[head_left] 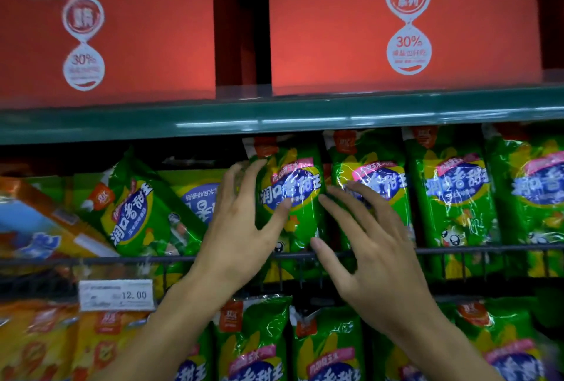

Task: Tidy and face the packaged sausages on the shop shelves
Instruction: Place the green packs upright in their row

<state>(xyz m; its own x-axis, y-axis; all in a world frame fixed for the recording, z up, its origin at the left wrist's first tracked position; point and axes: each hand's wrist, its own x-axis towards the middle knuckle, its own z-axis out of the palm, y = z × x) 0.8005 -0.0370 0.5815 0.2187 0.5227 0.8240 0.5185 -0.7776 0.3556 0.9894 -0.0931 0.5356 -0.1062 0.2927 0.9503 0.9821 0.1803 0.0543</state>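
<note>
Green sausage packs with blue labels stand in a row on the middle shelf. My left hand (241, 225) grips the left edge of one upright pack (293, 197), thumb on its front and fingers curled round its side. My right hand (369, 237) lies spread with straight fingers against the front of the neighbouring pack (375, 179), just right of the held one. Further left, a green pack (134, 213) leans tilted, and another (198, 194) lies upside down behind it. Upright packs (454, 191) continue to the right.
A black wire rail (488, 251) fronts the shelf. Big red cartons (403, 20) sit on the green shelf (274, 118) above. An orange and blue box (45, 228) lies tilted at far left. A price tag (117, 294) reads 12.00. More green packs (253, 341) and orange packs (39, 344) fill the lower shelf.
</note>
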